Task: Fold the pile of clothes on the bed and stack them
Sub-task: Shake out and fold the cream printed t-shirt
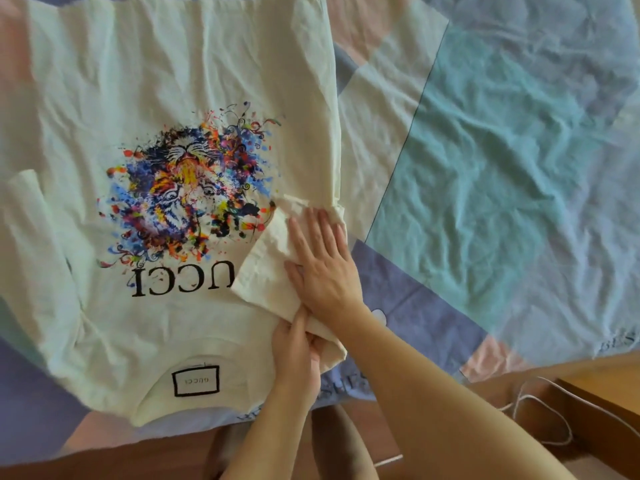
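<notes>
**One cream T-shirt spread on the bed, both hands on its folded-in sleeve**

Head view: One cream T-shirt (166, 98) lies flat, print side up, on the bedsheet (502, 150), a patchwork of teal, lilac, pink and pale blocks. Collar and its black-bordered label (196, 380) sit nearest the person, at the bed's near edge; hem runs off the top of frame. Multicolour tiger-face print (187, 188) mid-chest, with black lettering below it reading upside down from here.

Right sleeve (273, 268) of the shirt is turned inward over the chest, covering the end of the lettering. Right hand (322, 268) lies flat on that sleeve, palm down, fingers straight and slightly spread, fingertips toward the shirt's side seam. Left hand (298, 351) is just below it, touching near the right wrist, thumb and fingers curled and pinching the sleeve's lower edge near the shoulder. Other sleeve (31, 244) lies out flat at frame left.

Wooden floor (450, 393) shows along the bottom, with a white cord (540, 403) looped on it beside a light wooden piece (606, 386) at the right.
</notes>
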